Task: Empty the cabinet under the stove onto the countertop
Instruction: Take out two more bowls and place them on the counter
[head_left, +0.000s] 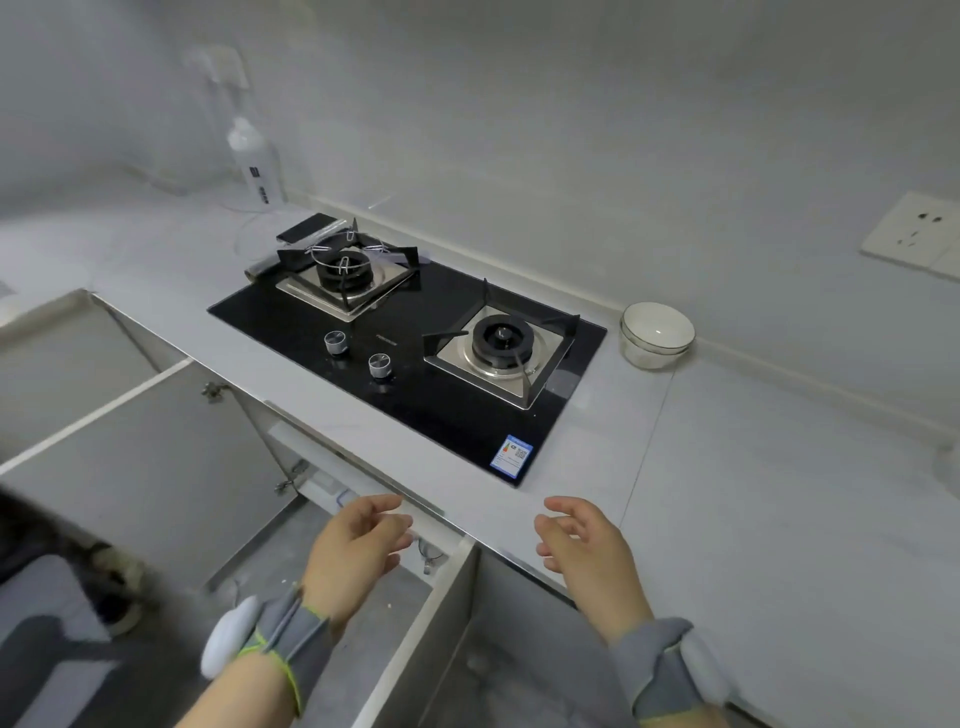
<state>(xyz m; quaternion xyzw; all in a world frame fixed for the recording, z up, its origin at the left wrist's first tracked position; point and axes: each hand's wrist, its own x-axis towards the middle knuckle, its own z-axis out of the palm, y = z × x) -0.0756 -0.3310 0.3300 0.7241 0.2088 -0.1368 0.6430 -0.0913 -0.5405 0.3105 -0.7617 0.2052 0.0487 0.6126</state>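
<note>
A black two-burner gas stove (410, 358) is set into the grey countertop (753, 493). Below it the cabinet (358, 613) stands open, with one door (135, 457) swung out to the left and another door (447, 623) swung toward me. Only a bare grey cabinet floor shows inside. My left hand (358, 545) hovers in front of the cabinet opening, fingers relaxed, holding nothing. My right hand (587, 551) hovers over the counter's front edge, also relaxed and empty. Stacked white bowls (657, 335) sit on the counter right of the stove.
A white spray bottle (257, 161) stands at the back left by the wall. A dark flat object (306, 228) and a foil-like roll (260, 267) lie behind the left burner. A wall socket (914, 234) is at the right. Dark objects lie on the floor at lower left.
</note>
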